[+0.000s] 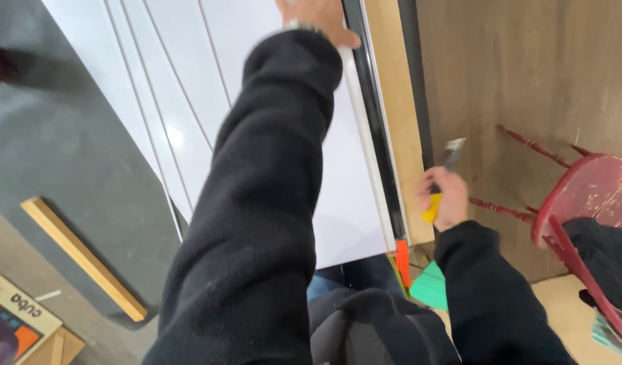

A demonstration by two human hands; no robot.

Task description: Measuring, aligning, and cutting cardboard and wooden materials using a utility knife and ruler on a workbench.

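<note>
My left hand (316, 16) reaches far up and presses on the edge of a white panel (189, 88), beside a long black and white straightedge (375, 135) that runs along a wooden strip (402, 122). My left arm in a black sleeve crosses the middle of the view. My right hand (446, 196) grips a yellow-handled utility knife (440, 182), its metal blade end pointing up next to the wooden strip. An orange clamp end (402, 260) sits at the straightedge's lower end.
A red wooden chair (588, 196) stands at the right against a brown board wall (527, 81). A loose wooden batten (81, 257) lies on the grey floor at the left. A colourful book (13, 321) lies at the bottom left. A green item (432, 287) sits by my knee.
</note>
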